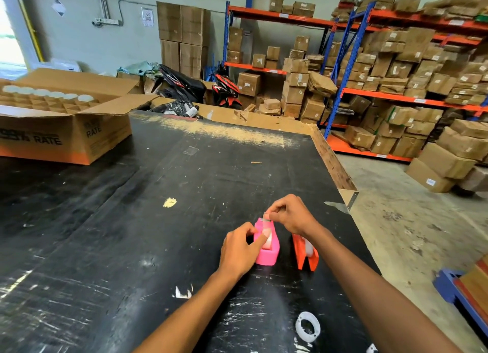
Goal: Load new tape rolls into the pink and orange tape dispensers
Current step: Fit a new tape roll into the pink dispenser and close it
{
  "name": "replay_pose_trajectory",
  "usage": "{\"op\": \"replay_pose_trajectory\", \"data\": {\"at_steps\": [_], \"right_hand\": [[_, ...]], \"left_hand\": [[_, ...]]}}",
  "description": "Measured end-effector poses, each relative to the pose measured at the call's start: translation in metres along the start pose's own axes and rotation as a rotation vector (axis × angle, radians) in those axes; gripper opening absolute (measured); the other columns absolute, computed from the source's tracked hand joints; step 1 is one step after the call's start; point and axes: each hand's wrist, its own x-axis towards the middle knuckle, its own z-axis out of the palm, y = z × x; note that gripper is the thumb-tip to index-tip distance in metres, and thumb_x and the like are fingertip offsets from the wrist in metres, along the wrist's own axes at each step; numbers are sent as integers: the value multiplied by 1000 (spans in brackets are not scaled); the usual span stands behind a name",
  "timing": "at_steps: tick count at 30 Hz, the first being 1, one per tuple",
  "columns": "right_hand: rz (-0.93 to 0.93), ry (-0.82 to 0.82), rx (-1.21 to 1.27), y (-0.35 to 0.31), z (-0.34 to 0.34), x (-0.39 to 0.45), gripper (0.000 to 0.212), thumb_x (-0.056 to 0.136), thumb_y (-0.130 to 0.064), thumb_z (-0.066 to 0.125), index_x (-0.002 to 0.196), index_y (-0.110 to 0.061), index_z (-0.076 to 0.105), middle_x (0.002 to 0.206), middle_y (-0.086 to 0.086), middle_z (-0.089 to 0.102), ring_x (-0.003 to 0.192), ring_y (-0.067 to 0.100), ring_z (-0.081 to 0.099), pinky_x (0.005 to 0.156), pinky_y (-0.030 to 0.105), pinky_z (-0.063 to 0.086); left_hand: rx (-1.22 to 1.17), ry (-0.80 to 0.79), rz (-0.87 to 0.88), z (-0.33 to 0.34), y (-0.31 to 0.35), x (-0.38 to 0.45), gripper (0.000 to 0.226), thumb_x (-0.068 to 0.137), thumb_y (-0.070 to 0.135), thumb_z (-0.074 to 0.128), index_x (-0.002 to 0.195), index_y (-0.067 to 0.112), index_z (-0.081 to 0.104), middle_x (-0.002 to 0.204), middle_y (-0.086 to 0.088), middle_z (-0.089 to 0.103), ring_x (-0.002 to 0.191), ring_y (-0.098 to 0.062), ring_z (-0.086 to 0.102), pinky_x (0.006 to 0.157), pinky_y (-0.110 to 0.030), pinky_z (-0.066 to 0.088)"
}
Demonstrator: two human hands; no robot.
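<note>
Pink dispenser (266, 247), light, rigid plastic likely to slide on the desk (158, 194), sits steadied under the left hand (241, 249), whose grip presses the roll, while the right hand (291, 215) pinches thin, sticky tape at its far end.

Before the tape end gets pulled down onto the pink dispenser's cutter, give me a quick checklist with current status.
1. Pink dispenser steadied: ok, left hand grips its side.
2. Roll seated inside: ok, thumb rests on it, though partly hidden.
3. Tape end held: ok, right hand pinches it above the front end.
4. Tape on cutter: cannot tell, fingers cover it.
5. Orange dispenser clear of the work: ok, upright beside, apart.
6. Empty white core out of the way: ok, near table edge.
</note>
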Motion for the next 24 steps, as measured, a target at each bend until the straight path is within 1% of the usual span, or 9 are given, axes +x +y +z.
{"op": "replay_pose_trajectory", "data": {"at_steps": [2, 5, 9, 11, 14, 16, 19, 22, 24], "right_hand": [[13, -16, 3, 2, -1, 4, 4, 77, -5, 75, 78, -5, 78, 74, 6, 75, 64, 1, 64, 66, 15, 49], [44, -67, 13, 4, -3, 11, 4, 77, -7, 75, 79, -5, 77, 66, -2, 70, 60, -2, 61, 65, 17, 48], [174, -145, 51, 7, -2, 22, 5, 78, -10, 75, 74, -8, 77, 63, 5, 69, 61, 14, 63, 61, 27, 57], [246, -201, 69, 6, -2, 28, 5, 78, -8, 74, 73, -8, 76, 65, 6, 70, 62, 15, 65, 59, 25, 58], [310, -302, 40, 2, -5, 37, 7, 81, -3, 70, 84, -1, 76, 65, 5, 69, 56, 11, 64, 52, 19, 56], [345, -366, 28, -2, -7, 43, 9, 83, 0, 66, 88, 2, 74, 61, 3, 69, 55, 10, 65, 51, 18, 57], [380, -435, 24, -6, -5, 48, 16, 84, 3, 64, 74, -4, 73, 50, -2, 69, 48, 7, 67, 51, 20, 59], [393, -458, 11, -7, -4, 50, 10, 84, 5, 62, 88, 7, 72, 48, -3, 69, 48, 7, 67, 49, 20, 58], [398, -460, 15, -8, -3, 49, 14, 84, 5, 63, 95, 10, 70, 47, -3, 68, 47, 7, 67, 48, 19, 58]], "left_hand": [[-6, 30, 10, 3, 0, 1, 55, 69, 66, 51, 74, 11, 62, 76, -4, 73, 77, -25, 66, 74, -45, 52], [-25, 22, 17, 4, -6, 1, 49, 71, 62, 55, 75, 14, 64, 80, 1, 73, 80, -20, 67, 77, -42, 53], [-34, 3, 34, 3, -9, -1, 40, 78, 55, 62, 79, 15, 67, 86, 4, 75, 86, -15, 68, 81, -37, 53], [-42, 3, 34, 3, -9, -1, 36, 79, 51, 64, 78, 15, 67, 86, 4, 75, 87, -15, 68, 81, -36, 52], [-37, 4, 31, 5, -10, -1, 37, 78, 54, 64, 78, 17, 67, 86, 6, 74, 87, -13, 67, 81, -35, 52], [-31, 11, 41, 5, -12, -1, 39, 76, 56, 62, 81, 18, 67, 86, 7, 74, 86, -14, 67, 81, -35, 52], [-41, 7, 39, 5, -14, 0, 42, 74, 60, 59, 82, 20, 67, 86, 8, 74, 85, -15, 67, 79, -36, 53], [-47, 12, 47, 7, -16, 0, 41, 75, 60, 58, 82, 21, 67, 86, 8, 73, 83, -17, 67, 78, -39, 53], [-44, 24, 49, 6, -16, 0, 41, 75, 60, 58, 82, 21, 68, 86, 8, 73, 82, -18, 66, 77, -40, 53]]}}
